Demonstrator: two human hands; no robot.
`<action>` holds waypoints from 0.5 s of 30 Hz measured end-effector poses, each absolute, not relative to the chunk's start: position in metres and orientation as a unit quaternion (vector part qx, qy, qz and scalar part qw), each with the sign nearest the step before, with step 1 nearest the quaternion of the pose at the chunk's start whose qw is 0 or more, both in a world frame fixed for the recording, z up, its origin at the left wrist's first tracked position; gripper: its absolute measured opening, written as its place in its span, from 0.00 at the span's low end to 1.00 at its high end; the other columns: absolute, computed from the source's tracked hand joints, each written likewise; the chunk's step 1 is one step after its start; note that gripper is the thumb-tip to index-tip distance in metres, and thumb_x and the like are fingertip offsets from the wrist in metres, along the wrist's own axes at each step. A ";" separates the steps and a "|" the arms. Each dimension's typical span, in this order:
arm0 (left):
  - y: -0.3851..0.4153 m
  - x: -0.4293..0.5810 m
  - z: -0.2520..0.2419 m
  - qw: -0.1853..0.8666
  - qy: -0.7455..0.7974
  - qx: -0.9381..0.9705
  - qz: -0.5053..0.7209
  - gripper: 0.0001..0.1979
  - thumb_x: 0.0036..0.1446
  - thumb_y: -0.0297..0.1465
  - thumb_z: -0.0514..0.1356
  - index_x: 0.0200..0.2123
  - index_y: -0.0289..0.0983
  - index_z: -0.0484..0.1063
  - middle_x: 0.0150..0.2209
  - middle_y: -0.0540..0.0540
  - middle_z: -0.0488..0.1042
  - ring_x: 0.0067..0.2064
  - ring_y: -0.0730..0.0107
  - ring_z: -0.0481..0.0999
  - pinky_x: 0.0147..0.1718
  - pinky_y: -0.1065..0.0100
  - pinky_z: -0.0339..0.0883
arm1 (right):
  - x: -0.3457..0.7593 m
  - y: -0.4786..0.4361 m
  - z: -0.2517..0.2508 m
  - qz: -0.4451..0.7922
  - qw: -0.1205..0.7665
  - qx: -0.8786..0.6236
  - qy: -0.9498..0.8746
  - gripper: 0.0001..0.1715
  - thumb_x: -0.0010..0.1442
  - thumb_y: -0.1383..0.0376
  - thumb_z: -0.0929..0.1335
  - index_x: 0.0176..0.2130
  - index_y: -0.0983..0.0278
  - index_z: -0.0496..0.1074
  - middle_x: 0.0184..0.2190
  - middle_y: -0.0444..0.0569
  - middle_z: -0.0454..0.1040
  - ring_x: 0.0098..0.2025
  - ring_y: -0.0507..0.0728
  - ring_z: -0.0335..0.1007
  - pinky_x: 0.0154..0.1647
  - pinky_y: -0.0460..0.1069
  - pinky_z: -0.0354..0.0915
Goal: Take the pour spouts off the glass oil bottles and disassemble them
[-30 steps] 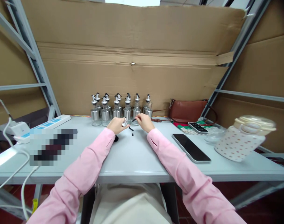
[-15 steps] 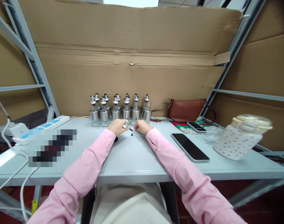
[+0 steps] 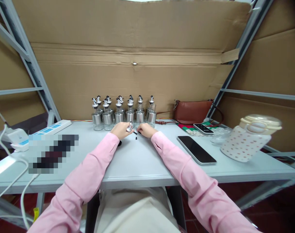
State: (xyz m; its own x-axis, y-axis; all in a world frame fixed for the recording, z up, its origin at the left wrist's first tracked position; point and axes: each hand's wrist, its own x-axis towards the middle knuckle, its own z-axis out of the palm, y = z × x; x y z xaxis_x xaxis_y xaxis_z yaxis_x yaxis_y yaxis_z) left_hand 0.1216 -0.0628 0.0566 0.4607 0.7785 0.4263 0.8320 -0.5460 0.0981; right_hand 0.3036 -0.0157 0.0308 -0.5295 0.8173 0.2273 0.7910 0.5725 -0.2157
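My left hand (image 3: 120, 130) is closed around a silver pour spout (image 3: 129, 127), its tip pointing up. Close by on the right, my right hand (image 3: 147, 130) has its fingertips pinched together low over the table, perhaps on a tiny dark piece too small to name. A short black strip (image 3: 135, 133) shows between the two hands. Just in front of it, a small black stopper-like piece (image 3: 136, 138) lies on the white table (image 3: 140, 165). Part of a black round piece (image 3: 119, 143) sticks out beside my left wrist. Behind both hands stand several glass bottles with steel bands (image 3: 119, 117), most topped with pour spouts.
To the right lie a smartphone (image 3: 196, 149), a smaller dark device (image 3: 203, 128) and a clear plastic wrap (image 3: 220, 135). A brown bag (image 3: 193, 112) and a dotted jug (image 3: 246, 142) stand there too. A power strip (image 3: 50, 131) sits left; cardboard (image 3: 128, 81) walls the back.
My right fingers have moved down and slightly left, toward the small black pieces. My left hand keeps the pour spout in nearly the same place. The whole view has shifted slightly.
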 end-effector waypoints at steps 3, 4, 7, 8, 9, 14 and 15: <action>-0.062 0.121 0.057 0.068 -0.474 -0.851 -0.214 0.10 0.53 0.38 0.56 0.30 0.36 0.68 0.31 0.44 0.75 0.35 0.64 0.75 0.32 0.71 0.62 | 0.305 -0.015 0.030 0.075 0.162 -0.461 -0.869 0.23 0.49 0.82 0.60 0.42 0.68 0.73 0.35 0.51 0.77 0.37 0.52 0.72 0.39 0.42 0.62; -0.062 0.120 0.057 0.069 -0.476 -0.850 -0.213 0.10 0.53 0.38 0.56 0.30 0.36 0.68 0.31 0.44 0.75 0.35 0.64 0.75 0.32 0.71 0.62 | 0.305 -0.015 0.030 0.079 0.166 -0.460 -0.869 0.25 0.48 0.83 0.60 0.43 0.68 0.72 0.34 0.50 0.77 0.36 0.52 0.72 0.38 0.42 0.62; -0.062 0.120 0.058 0.066 -0.481 -0.849 -0.211 0.10 0.53 0.38 0.56 0.30 0.36 0.68 0.31 0.44 0.75 0.35 0.64 0.75 0.32 0.71 0.62 | 0.305 -0.015 0.030 0.069 0.172 -0.462 -0.867 0.27 0.48 0.83 0.59 0.45 0.69 0.70 0.36 0.51 0.77 0.37 0.53 0.72 0.39 0.43 0.62; -0.062 0.120 0.058 0.065 -0.482 -0.848 -0.211 0.10 0.53 0.38 0.56 0.30 0.36 0.68 0.31 0.44 0.75 0.35 0.63 0.75 0.32 0.71 0.62 | 0.305 -0.015 0.030 0.067 0.172 -0.464 -0.866 0.27 0.48 0.83 0.59 0.45 0.69 0.70 0.37 0.51 0.77 0.38 0.53 0.72 0.40 0.44 0.62; -0.062 0.120 0.058 0.064 -0.484 -0.847 -0.213 0.10 0.53 0.38 0.56 0.30 0.36 0.68 0.31 0.43 0.75 0.35 0.63 0.75 0.32 0.70 0.62 | 0.305 -0.016 0.030 0.067 0.172 -0.465 -0.866 0.27 0.48 0.83 0.59 0.45 0.69 0.70 0.37 0.52 0.77 0.39 0.53 0.72 0.40 0.44 0.62; -0.063 0.120 0.059 0.065 -0.486 -0.846 -0.210 0.10 0.53 0.38 0.56 0.30 0.36 0.68 0.31 0.43 0.75 0.36 0.62 0.75 0.33 0.70 0.62 | 0.302 -0.021 0.033 0.092 0.170 -0.449 -0.872 0.27 0.47 0.84 0.59 0.45 0.70 0.70 0.38 0.53 0.77 0.41 0.52 0.72 0.43 0.43 0.62; -0.062 0.120 0.059 0.065 -0.485 -0.846 -0.210 0.10 0.53 0.37 0.56 0.30 0.36 0.68 0.32 0.43 0.75 0.36 0.62 0.75 0.33 0.70 0.62 | 0.301 -0.022 0.034 0.098 0.172 -0.444 -0.874 0.27 0.47 0.85 0.59 0.44 0.70 0.70 0.38 0.53 0.77 0.41 0.52 0.72 0.43 0.43 0.63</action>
